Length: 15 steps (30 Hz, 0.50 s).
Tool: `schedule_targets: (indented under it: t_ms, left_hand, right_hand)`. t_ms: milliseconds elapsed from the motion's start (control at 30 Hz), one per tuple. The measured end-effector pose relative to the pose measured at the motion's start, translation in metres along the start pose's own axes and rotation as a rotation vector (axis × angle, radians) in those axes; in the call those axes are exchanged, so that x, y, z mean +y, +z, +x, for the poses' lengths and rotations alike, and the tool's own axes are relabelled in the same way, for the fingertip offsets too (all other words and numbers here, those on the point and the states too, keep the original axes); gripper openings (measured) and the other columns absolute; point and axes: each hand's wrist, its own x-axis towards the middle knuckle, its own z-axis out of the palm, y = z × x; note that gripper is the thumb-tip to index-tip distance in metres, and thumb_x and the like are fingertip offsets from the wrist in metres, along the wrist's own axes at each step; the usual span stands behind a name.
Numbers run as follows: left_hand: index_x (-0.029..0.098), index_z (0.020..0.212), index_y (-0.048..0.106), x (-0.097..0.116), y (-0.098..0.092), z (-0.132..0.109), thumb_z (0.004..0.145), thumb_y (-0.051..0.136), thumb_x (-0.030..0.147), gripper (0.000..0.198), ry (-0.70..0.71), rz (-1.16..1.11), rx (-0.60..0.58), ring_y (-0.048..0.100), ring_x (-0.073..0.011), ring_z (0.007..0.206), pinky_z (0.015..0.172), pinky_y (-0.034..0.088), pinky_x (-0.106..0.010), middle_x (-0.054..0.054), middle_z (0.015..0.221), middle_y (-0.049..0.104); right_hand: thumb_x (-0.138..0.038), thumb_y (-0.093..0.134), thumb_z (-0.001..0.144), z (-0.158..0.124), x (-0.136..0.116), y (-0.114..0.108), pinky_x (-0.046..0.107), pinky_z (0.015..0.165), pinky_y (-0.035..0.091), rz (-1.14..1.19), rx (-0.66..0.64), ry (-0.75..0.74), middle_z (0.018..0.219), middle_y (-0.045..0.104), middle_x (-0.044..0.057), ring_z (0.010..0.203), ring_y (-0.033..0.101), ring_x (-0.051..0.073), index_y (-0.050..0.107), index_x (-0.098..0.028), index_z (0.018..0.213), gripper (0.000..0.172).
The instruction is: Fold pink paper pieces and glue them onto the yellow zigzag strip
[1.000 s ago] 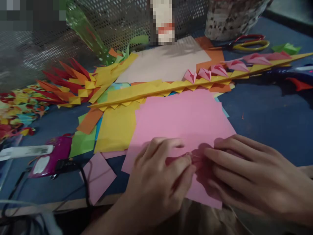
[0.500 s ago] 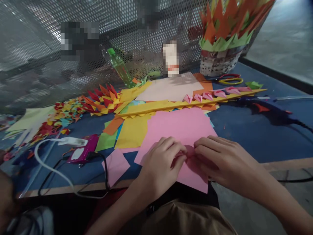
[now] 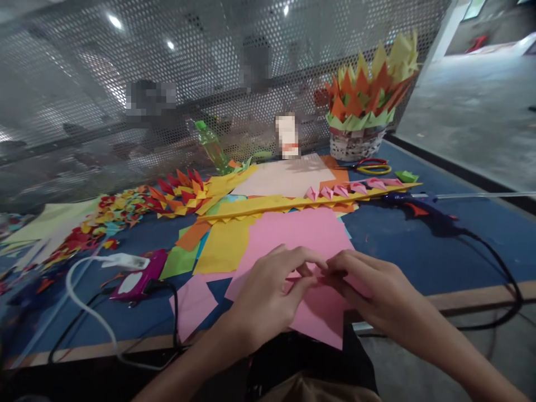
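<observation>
My left hand and my right hand meet over a stack of pink paper sheets at the table's near edge. Both are closed in a pinch, fingertips almost touching, on a small piece of pink paper mostly hidden by the fingers. Beyond them lies a folded yellow paper strip with pink folded points along its right half. A loose pink square rests left of my left hand.
A dark blue glue gun with a cord lies right, below scissors. A woven basket with paper points stands behind. At left are a purple power adapter with cables and folded paper pieces. A green-capped bottle leans against the mesh panel.
The camera view has tilted up, so the table sits lower in the picture. My fingertips have shifted slightly around the small pink paper, and the left fingers arch more.
</observation>
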Motion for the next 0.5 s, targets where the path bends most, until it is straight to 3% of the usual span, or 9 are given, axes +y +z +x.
schedule_targets:
  t_ms: [167, 300, 400, 467, 500]
  left_hand:
    - [0.029, 0.121, 0.069, 0.002, -0.006, 0.005, 0.096, 0.082, 0.025, 0.028, -0.097, -0.118, -0.080, 0.076, -0.0160, 0.105, 0.096, 0.058, -0.029, 0.002, 0.112, 0.081]
    - [0.026, 0.105, 0.073, -0.004, -0.013, 0.006, 0.099, 0.073, 0.019, 0.009, -0.103, -0.036, -0.110, 0.076, -0.0137, 0.094, 0.087, 0.057, -0.025, 0.004, 0.103, 0.081]
    - [0.025, 0.099, 0.075, -0.016, -0.029, 0.005, 0.097, 0.075, 0.025, 0.002, -0.158, 0.134, -0.154, 0.075, -0.0168, 0.090, 0.080, 0.055, -0.027, 0.002, 0.098, 0.081]
    - [0.026, 0.103, 0.076, -0.026, -0.041, 0.004, 0.098, 0.075, 0.032, 0.008, -0.176, 0.201, -0.211, 0.076, -0.0199, 0.096, 0.082, 0.055, -0.029, 0.001, 0.102, 0.081]
    - [0.028, 0.109, 0.077, -0.030, -0.047, 0.004, 0.097, 0.076, 0.034, 0.013, -0.183, 0.221, -0.241, 0.076, -0.0216, 0.102, 0.086, 0.056, -0.031, 0.001, 0.108, 0.082]
  right_hand:
    - [-0.024, 0.057, 0.111, 0.001, -0.005, 0.003, 0.019, 0.070, 0.056, -0.051, 0.066, 0.005, 0.095, 0.076, -0.002, 0.080, 0.073, 0.010, 0.061, -0.026, 0.109, 0.005]
    - [-0.042, 0.056, 0.111, -0.007, 0.009, -0.018, 0.023, 0.083, 0.059, -0.257, 0.097, 0.064, 0.109, 0.078, -0.001, 0.093, 0.076, 0.013, 0.063, -0.031, 0.121, 0.016]
    - [-0.055, 0.051, 0.110, -0.019, 0.042, -0.054, 0.046, 0.103, 0.055, -0.601, 0.250, 0.299, 0.123, 0.075, 0.014, 0.115, 0.072, 0.033, 0.067, -0.024, 0.122, 0.037]
    - [-0.069, 0.038, 0.108, -0.026, 0.069, -0.076, 0.066, 0.100, 0.050, -0.823, 0.293, 0.519, 0.125, 0.068, 0.032, 0.122, 0.064, 0.053, 0.066, -0.010, 0.127, 0.068]
    - [-0.073, 0.033, 0.107, -0.028, 0.082, -0.083, 0.068, 0.095, 0.050, -0.899, 0.281, 0.613, 0.120, 0.066, 0.036, 0.117, 0.064, 0.057, 0.066, -0.005, 0.125, 0.079]
